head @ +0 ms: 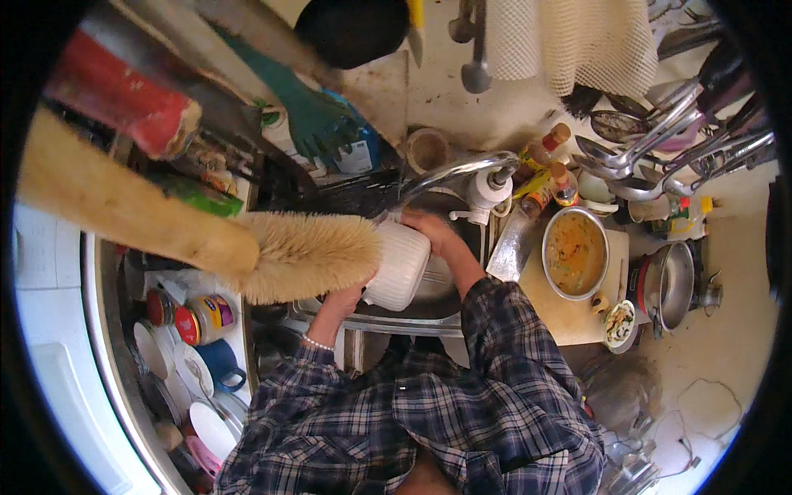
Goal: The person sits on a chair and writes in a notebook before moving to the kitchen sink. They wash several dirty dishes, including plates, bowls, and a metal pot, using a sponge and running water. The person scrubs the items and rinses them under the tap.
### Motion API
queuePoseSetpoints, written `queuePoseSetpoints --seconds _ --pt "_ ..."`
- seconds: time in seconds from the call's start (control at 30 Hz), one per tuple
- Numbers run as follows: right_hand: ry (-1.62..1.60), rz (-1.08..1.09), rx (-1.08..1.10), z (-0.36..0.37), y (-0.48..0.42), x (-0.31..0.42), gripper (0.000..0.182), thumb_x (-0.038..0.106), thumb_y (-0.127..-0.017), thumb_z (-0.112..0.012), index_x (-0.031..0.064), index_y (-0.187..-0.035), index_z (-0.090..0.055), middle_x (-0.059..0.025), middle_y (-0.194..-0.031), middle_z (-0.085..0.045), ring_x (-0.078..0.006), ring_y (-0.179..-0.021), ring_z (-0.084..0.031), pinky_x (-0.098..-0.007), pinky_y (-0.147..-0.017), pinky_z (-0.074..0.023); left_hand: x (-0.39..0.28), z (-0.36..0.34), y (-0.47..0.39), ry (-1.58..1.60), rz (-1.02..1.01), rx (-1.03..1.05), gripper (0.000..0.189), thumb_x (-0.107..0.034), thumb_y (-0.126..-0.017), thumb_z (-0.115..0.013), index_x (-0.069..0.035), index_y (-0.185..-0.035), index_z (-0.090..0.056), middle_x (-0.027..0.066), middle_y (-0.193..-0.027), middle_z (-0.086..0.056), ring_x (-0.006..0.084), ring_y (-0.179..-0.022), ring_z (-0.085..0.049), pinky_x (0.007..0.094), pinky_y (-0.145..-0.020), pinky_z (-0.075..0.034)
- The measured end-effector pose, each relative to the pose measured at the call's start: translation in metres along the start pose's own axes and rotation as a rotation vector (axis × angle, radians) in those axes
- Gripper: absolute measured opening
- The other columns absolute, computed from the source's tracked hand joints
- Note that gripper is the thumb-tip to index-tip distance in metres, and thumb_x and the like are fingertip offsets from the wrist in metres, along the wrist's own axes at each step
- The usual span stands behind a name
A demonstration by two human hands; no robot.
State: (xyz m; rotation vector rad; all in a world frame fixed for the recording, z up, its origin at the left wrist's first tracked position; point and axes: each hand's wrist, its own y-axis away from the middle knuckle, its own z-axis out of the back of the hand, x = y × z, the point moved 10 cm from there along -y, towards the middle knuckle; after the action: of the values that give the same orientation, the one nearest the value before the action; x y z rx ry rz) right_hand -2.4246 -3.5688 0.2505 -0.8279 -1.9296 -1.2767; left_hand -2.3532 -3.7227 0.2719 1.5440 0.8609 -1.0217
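A white ribbed container is held between my two hands above the stainless steel sink. It is tilted on its side. My right hand grips its far end, below the chrome faucet spout. At the near left side my left hand has hold of it, a bead bracelet on the wrist. Part of that hand and the container's left side are hidden behind the bristles of a brush in the foreground. I cannot see inside the container.
A bowl of orange-brown food stands on a cutting board, beside a small dish. Ladles hang at right. The brush's wooden handle crosses the left foreground. Jars and plates fill the left shelf.
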Motion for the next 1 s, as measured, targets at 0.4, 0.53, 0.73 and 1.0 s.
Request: queuePoseSetpoints --seconds 0.4,0.53,0.73,1.0 --pt "-1.328 -0.058 -0.475 -0.069 0.041 -0.089 0.054 0.049 -0.087 -0.037 0.0063 -0.119 -0.044 -0.0070 -0.117 -0.050 -0.0204 -0.104 -0.048 -0.0334 -0.088 -0.0375 -0.009 -0.016 -0.016 0.216 -0.130 -0.171 0.033 -0.016 -0.086 -0.051 -0.002 -0.115 -0.045 0.0068 -0.109 -0.054 0.0166 -0.098 -0.051 0.0304 -0.084 -0.041" --pt "-1.118 0.007 -0.333 -0.072 0.044 -0.081 0.057 0.057 -0.079 -0.047 0.0123 -0.114 -0.048 -0.0033 -0.106 -0.053 -0.0167 -0.096 -0.050 -0.0323 -0.084 -0.0402 -0.036 -0.059 -0.020 -0.740 -0.274 0.033 0.017 -0.010 -0.080 -0.052 0.001 -0.094 -0.053 0.0151 -0.081 -0.061 0.0234 -0.075 -0.059 0.0353 -0.068 -0.045" --pt "-0.756 -0.014 -0.404 -0.013 0.071 -0.081 0.049 0.041 -0.079 -0.056 0.0049 -0.112 -0.047 -0.0083 -0.102 -0.055 -0.0194 -0.089 -0.054 -0.0329 -0.074 -0.0437 -0.032 -0.110 0.007 -1.269 -0.489 0.438 0.013 -0.015 -0.073 -0.058 -0.004 -0.072 -0.052 0.0141 -0.065 -0.058 0.0337 -0.064 -0.056 0.0415 -0.060 -0.043" --pt "-0.441 -0.081 -0.396 0.003 0.035 -0.128 0.047 -0.003 -0.060 -0.046 -0.0075 -0.107 -0.046 -0.0145 -0.099 -0.055 -0.0259 -0.090 -0.054 -0.0359 -0.079 -0.0424 -0.061 -0.063 0.021 -1.007 -0.530 -0.008 0.026 -0.010 -0.066 -0.064 -0.002 -0.089 -0.055 0.0154 -0.095 -0.056 0.0301 -0.092 -0.052 0.0395 -0.083 -0.038"
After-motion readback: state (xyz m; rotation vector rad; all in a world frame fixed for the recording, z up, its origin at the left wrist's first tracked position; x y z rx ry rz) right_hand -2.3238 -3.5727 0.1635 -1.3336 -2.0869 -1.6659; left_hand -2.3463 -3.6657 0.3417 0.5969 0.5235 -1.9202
